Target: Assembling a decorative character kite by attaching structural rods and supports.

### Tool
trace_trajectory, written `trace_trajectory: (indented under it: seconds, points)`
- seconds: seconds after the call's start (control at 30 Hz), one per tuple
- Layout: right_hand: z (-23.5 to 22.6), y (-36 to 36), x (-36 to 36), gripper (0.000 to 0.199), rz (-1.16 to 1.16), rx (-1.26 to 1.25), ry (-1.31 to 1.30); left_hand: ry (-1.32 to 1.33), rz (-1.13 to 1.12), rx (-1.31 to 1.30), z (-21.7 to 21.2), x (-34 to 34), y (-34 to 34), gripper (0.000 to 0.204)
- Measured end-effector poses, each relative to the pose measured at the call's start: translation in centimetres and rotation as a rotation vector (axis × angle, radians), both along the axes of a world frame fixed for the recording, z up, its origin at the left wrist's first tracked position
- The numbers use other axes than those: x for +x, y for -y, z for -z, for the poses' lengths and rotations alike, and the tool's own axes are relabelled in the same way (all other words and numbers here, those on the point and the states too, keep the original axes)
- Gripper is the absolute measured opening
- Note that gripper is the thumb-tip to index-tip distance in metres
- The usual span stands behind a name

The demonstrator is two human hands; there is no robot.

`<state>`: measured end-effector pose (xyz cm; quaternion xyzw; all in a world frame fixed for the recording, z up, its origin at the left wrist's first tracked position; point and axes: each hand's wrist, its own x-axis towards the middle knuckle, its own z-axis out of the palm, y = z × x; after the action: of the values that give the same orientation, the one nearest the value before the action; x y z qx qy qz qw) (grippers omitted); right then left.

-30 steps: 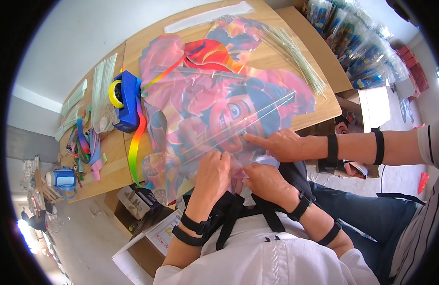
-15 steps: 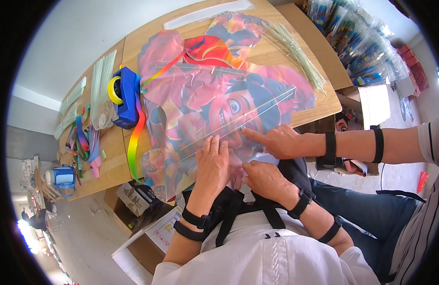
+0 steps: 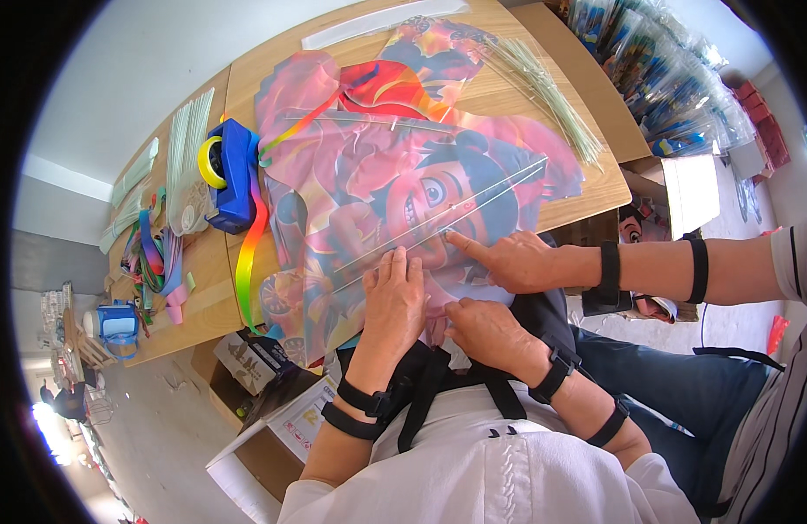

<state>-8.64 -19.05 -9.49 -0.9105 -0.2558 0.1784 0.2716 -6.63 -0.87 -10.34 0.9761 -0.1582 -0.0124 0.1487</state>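
A thin kite [image 3: 421, 205] with a colourful printed cartoon figure lies spread over the near side of the table. Slim rods cross it, one of them a long diagonal spar [image 3: 486, 199]. My left hand [image 3: 394, 297] rests flat on the kite just below that spar, fingers stretched out. At the kite's near edge, my right hand [image 3: 493, 336] is closed, with its fingers curled on the pink material; the fingertips are partly hidden. From the right, another person's hand [image 3: 519, 262] reaches in, its index finger touching the kite beside the spar.
On the table's left are a blue tape dispenser [image 3: 237, 179], a rainbow ribbon [image 3: 249, 262] and bundled pale rods [image 3: 189, 144]. More thin rods [image 3: 547, 100] lie at the far right. Cardboard boxes [image 3: 263, 454] sit below the table, and bagged goods [image 3: 665, 79] stand beyond it.
Both my hands and the other person's pointing finger stay in nearly the same places. The kite and table appear very slightly higher in the picture.
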Motion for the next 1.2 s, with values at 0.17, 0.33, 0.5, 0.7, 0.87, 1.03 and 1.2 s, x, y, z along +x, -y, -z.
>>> trace_trajectory:
  seconds: [0.17,0.33,0.5,0.7,0.87,1.03,1.2]
  points:
    - [0.0,0.0,-0.1,0.018,-0.015,-0.019,0.002,0.013,0.004,0.012,0.1,0.0,0.0,0.054]
    - [0.2,-0.1,-0.1,0.019,-0.024,-0.006,0.074,0.021,0.01,0.007,0.1,0.0,0.0,0.053]
    - [0.1,0.0,-0.2,0.018,-0.035,-0.025,0.018,0.021,0.007,0.014,0.3,0.1,-0.1,0.052]
    - [-0.1,-0.1,-0.2,0.017,-0.035,-0.042,0.009,0.009,0.003,0.007,0.4,0.1,-0.2,0.053]
    - [-0.3,-0.3,-0.2,0.016,-0.036,-0.021,0.039,0.013,0.004,0.036,0.3,0.1,-0.1,0.054]
    - [-0.5,-0.6,-0.3,0.014,-0.033,-0.031,0.035,0.01,0.008,0.045,0.1,0.1,-0.1,0.056]
    - [0.1,0.1,-1.2,0.014,0.012,-0.024,-0.043,0.006,-0.001,0.031,0.1,0.1,-0.1,0.055]
